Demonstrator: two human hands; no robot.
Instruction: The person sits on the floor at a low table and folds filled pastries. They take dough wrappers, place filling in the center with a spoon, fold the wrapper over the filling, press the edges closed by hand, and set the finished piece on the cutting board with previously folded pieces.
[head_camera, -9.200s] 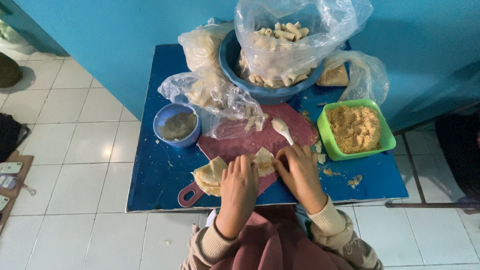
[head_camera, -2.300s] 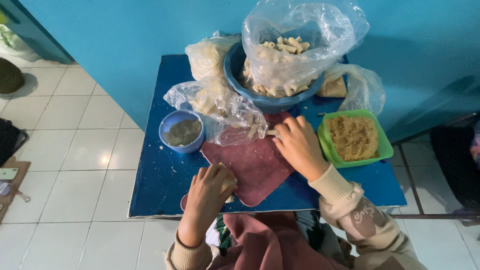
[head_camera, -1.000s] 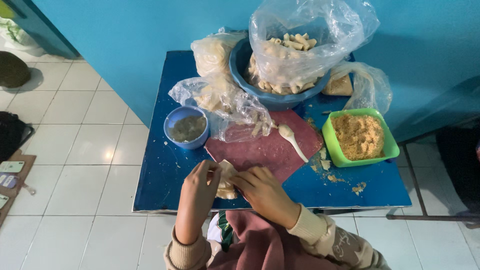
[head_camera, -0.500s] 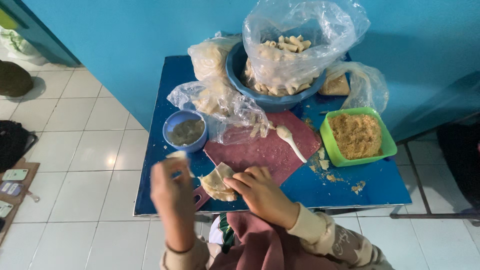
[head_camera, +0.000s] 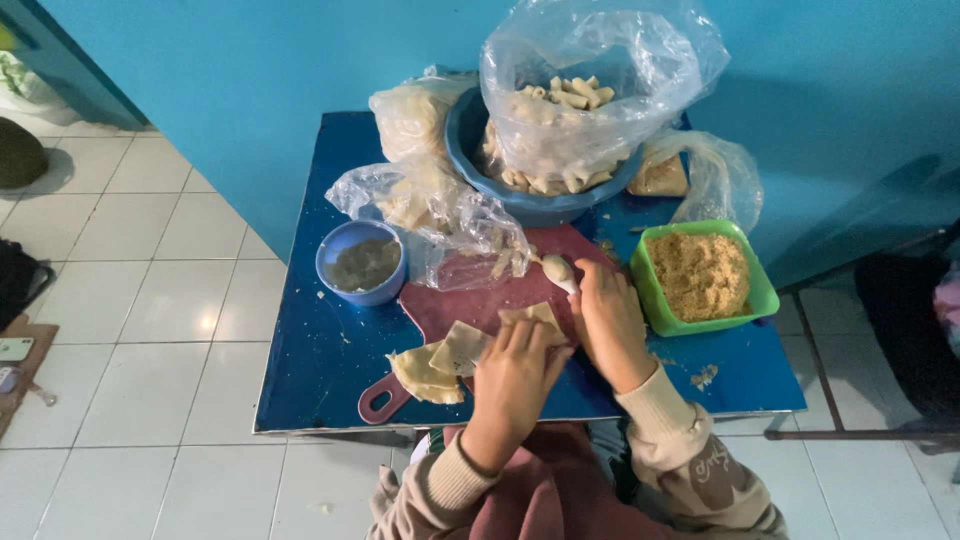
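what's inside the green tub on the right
The green tub is filled nearly to its rim with tan crumbly filling; nothing else shows, and the bottom is hidden.

Both forearms are reaching forward from the bottom edge of the view, sleeved in beige knit with ribbed cuffs. Left hand (head_camera: 512, 375) is lying palm down, fingers (head_camera: 520, 335) extended forward and close together, tips pressing flat. Right hand (head_camera: 608, 322) is sitting just beside it, touching or nearly so, back of the hand up, fingers curling inward in a loose grip with the thumb side turned toward the left hand. Wrists are angling slightly toward each other.
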